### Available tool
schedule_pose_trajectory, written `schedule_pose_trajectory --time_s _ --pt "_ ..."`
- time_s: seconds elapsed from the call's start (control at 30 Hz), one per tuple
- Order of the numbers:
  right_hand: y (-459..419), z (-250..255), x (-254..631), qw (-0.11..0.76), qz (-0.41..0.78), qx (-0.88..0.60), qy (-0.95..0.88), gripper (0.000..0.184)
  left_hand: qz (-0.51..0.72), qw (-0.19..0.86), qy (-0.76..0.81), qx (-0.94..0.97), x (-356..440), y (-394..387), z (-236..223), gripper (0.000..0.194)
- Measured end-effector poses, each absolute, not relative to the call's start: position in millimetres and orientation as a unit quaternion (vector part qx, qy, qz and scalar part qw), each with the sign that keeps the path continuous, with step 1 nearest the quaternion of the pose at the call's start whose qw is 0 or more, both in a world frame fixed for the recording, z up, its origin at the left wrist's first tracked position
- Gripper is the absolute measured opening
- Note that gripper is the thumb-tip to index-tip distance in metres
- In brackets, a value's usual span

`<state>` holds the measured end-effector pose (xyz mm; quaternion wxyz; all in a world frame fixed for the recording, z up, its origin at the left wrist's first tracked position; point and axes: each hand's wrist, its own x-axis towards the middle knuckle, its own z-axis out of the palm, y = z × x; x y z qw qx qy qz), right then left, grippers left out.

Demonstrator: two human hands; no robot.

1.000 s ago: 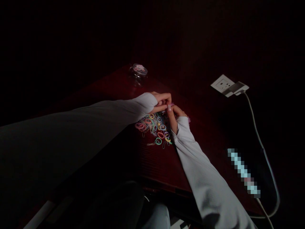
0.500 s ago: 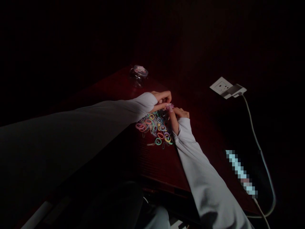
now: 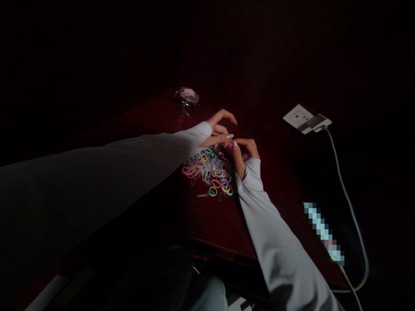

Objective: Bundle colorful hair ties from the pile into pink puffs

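Over a heap of small coloured hair ties point(image 3: 215, 183), my two hands meet at the fingertips. Between them is a small pink hair tie point(image 3: 229, 145), largely covered by the fingers, so its exact form is unclear. My left hand point(image 3: 220, 129) has its index finger lifted and bent, while the thumb and lower fingers close at the pink piece. Thumb and index finger of my right hand point(image 3: 244, 152) pinch the same piece from the right. The heap mixes scalloped rings in green, yellow, orange and purple with thin clear loops, lying on the dark red table point(image 3: 210, 229).
A clear jar point(image 3: 186, 103) with a pink-patterned lid stands behind my left hand. To the right is a wall socket point(image 3: 298, 119) with a plugged-in charger point(image 3: 321, 122). Its white cable point(image 3: 343, 185) hangs past a blurred-out phone-like device point(image 3: 324, 233). The surroundings are very dark.
My left index finger has lifted and stretched away from the other fingers. The pink piece, clearest half a second ago, is now more covered. The view has shifted slightly.
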<state>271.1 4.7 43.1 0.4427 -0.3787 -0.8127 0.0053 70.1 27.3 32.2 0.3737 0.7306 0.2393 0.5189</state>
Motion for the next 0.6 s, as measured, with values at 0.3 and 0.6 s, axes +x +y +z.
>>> schedule_pose_trajectory --time_s 0.3,0.6 --pt "-9 57 272 0.382 -0.013 -0.42 -0.823 0.037 0.494 0.374 0.236 0.748 73 22 26 0.05" --pt "-13 52 263 0.299 -0.114 -0.429 -0.845 0.041 0.465 0.337 0.291 0.765 72 14 27 0.048"
